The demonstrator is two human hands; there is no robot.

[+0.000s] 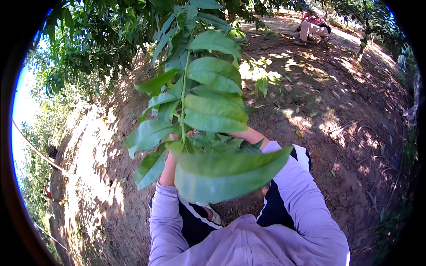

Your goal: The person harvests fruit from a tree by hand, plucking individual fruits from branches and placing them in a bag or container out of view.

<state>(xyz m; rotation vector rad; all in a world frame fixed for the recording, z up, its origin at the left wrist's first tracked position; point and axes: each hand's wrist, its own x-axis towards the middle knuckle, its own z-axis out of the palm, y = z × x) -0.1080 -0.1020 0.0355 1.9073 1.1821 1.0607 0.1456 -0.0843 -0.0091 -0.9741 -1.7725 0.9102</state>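
Observation:
A leafy green shoot (183,99), peach-like with long narrow leaves, hangs close before me and covers most of both hands. One large blurred leaf (226,176) crosses over my forearms. My left hand (169,168) shows little more than its wrist and a bit of finger beside the stem. Leaves also cover the fingers of my right hand (251,135), whose wrist comes in from the right. What either hand holds is hidden. Small pale patches of something show behind the leaves on the left, too covered to name.
Bare sunlit soil (100,186) with fallen leaves and twigs surrounds me. Dense tree foliage (96,43) hangs at upper left. A person (313,28) sits low at the upper right, near a slim tree trunk (362,46). My shoe (215,216) rests on the ground below.

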